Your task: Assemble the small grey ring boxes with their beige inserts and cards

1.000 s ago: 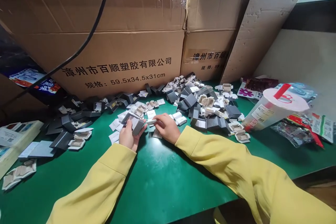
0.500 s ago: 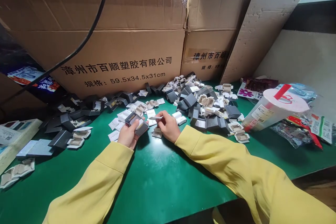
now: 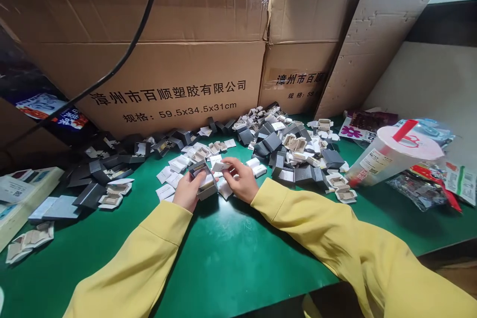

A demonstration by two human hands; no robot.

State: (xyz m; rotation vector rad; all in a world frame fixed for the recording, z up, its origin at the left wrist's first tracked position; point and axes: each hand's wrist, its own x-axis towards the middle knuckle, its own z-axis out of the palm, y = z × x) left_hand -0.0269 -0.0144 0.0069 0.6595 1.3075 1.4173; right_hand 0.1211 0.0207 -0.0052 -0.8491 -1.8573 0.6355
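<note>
The left hand has its grip closed on one gray box over the tabletop; the right hand pinches one white piece, partly hidden. From here I count one cup; the heaped boxes overlap beyond counting.

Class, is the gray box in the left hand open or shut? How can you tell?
Open: the gray box in the left hand shows its inside, with walls around it.

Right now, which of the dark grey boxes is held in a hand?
The open box in the left hand; the other dark boxes lie loose or heaped on the table.
</note>
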